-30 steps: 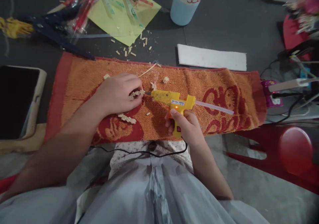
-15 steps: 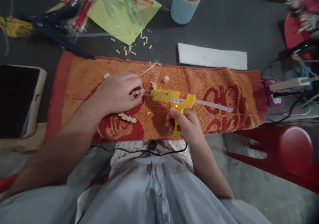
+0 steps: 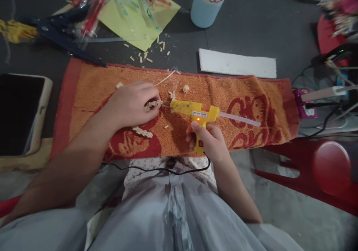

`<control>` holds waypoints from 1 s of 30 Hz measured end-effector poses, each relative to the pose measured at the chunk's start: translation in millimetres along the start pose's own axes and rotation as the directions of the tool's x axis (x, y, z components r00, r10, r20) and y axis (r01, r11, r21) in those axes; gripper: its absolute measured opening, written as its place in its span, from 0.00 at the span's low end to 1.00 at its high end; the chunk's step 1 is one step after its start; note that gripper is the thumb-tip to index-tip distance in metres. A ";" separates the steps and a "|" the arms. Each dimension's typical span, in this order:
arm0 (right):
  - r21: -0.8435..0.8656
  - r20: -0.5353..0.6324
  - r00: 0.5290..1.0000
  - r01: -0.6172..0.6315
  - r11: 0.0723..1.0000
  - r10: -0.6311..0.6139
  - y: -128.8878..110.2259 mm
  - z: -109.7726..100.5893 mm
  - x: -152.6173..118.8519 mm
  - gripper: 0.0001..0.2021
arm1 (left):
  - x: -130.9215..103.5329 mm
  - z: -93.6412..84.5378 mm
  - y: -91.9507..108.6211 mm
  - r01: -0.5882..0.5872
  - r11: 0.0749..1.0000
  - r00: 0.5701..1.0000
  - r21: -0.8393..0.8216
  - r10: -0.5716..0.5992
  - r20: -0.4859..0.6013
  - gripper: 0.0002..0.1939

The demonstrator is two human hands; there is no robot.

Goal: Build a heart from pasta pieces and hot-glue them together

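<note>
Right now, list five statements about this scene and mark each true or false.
1. The right hand grips a yellow hot glue gun. True.
2. The gun's indicator light is off. False: the light glows orange.
3. The left hand holds a row of small pale pieces. True.
4. A bottle stands on the towel. False: the bottle stands on the dark tabletop, beyond the towel.
5. A glue stick protrudes from the gun's rear. True.

No text legible, white label [image 3: 199, 114] on yellow glue gun [image 3: 184, 108] too small to read; print on bottle [image 3: 204, 13] likewise
</note>
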State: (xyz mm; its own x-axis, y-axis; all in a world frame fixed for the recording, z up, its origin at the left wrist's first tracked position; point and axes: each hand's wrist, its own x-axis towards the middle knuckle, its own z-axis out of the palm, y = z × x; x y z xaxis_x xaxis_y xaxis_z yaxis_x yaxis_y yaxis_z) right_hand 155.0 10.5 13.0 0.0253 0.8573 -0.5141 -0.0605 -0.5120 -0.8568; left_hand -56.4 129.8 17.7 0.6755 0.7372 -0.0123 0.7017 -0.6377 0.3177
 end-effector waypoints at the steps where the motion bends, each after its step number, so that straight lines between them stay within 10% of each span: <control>1: -0.008 0.001 1.000 0.003 1.000 -0.003 -0.2 -0.1 -0.2 0.26 | 0.1 0.2 -0.2 -0.002 1.000 1.000 -0.002 0.002 -0.001 0.12; 20: 0.030 0.017 0.997 0.069 0.997 -0.069 2.4 -2.7 -0.9 0.24 | -0.1 -0.5 0.0 -0.001 1.000 1.000 0.027 0.001 0.015 0.12; 30: -0.177 -0.153 0.909 0.361 0.916 -0.388 -5.5 -50.1 -3.6 0.21 | 0.3 -0.2 -2.6 -0.027 1.000 0.999 -0.011 0.027 0.027 0.13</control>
State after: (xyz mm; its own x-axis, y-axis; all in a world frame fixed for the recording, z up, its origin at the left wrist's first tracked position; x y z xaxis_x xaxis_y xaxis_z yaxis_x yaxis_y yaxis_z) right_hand 205.2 7.5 17.6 0.1992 0.9698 -0.1405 0.1303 -0.1683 -0.9771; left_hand -58.1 131.7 17.1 0.7002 0.7133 -0.0293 0.6808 -0.6547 0.3284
